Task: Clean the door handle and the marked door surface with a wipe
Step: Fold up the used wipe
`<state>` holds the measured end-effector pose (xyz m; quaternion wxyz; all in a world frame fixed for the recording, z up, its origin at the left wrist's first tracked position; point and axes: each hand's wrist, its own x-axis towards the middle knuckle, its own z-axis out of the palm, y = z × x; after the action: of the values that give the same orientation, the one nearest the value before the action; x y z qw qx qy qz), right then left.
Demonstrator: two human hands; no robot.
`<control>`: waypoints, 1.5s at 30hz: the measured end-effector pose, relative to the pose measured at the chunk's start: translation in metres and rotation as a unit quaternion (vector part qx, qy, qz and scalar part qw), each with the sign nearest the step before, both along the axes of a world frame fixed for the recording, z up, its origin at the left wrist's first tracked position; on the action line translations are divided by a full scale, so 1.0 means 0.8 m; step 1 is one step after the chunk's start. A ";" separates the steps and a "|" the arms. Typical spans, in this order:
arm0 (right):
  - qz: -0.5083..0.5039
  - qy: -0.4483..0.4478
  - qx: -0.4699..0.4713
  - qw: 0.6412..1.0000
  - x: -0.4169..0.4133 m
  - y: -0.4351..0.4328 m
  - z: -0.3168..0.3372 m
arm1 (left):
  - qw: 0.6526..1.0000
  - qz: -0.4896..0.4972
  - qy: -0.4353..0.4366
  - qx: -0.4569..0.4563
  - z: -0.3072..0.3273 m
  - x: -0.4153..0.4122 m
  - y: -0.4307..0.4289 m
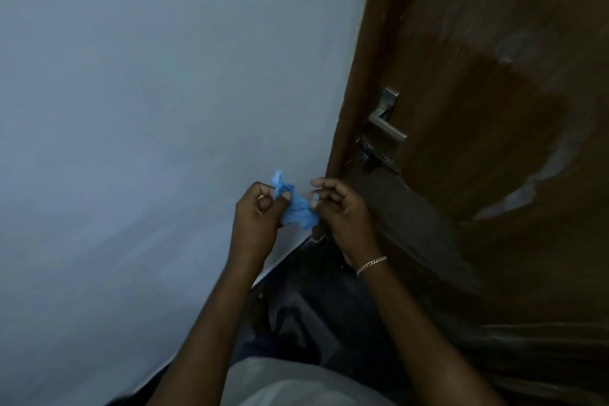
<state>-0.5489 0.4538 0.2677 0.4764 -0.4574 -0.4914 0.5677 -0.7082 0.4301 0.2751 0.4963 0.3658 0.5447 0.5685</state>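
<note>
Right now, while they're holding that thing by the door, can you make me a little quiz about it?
1. Fill the gap: the left hand and right hand both pinch a crumpled wipe coloured ____.
2. Pick one: the bracelet is on which wrist? A) left B) right C) both
3. True or false: the door handle is higher in the picture than the hands, and nothing is touching it.

Key: 1. blue. 2. B. 3. true.
</note>
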 end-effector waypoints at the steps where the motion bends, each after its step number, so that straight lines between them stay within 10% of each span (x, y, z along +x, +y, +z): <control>1: 0.026 -0.009 0.013 1.000 -0.008 -0.010 0.003 | 1.000 0.014 0.008 0.003 0.000 -0.006 -0.014; 25: 0.386 -0.161 0.095 0.903 -0.408 -0.329 -0.013 | 0.942 0.322 0.024 -0.095 -0.044 -0.342 -0.447; 31: 0.442 -0.156 -0.007 0.883 -0.521 -0.448 -0.058 | 0.939 0.320 -0.085 -0.097 -0.094 -0.424 -0.582; 45: 0.489 -0.307 -0.236 0.782 -0.687 -0.535 -0.352 | 0.876 0.367 0.021 -0.312 -0.380 -0.544 -0.679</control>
<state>-1.0988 0.0259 -0.0139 -0.1635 -0.4041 -0.6200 0.6523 -1.1432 -0.1130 -0.0293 0.3289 -0.0229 0.7991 0.5027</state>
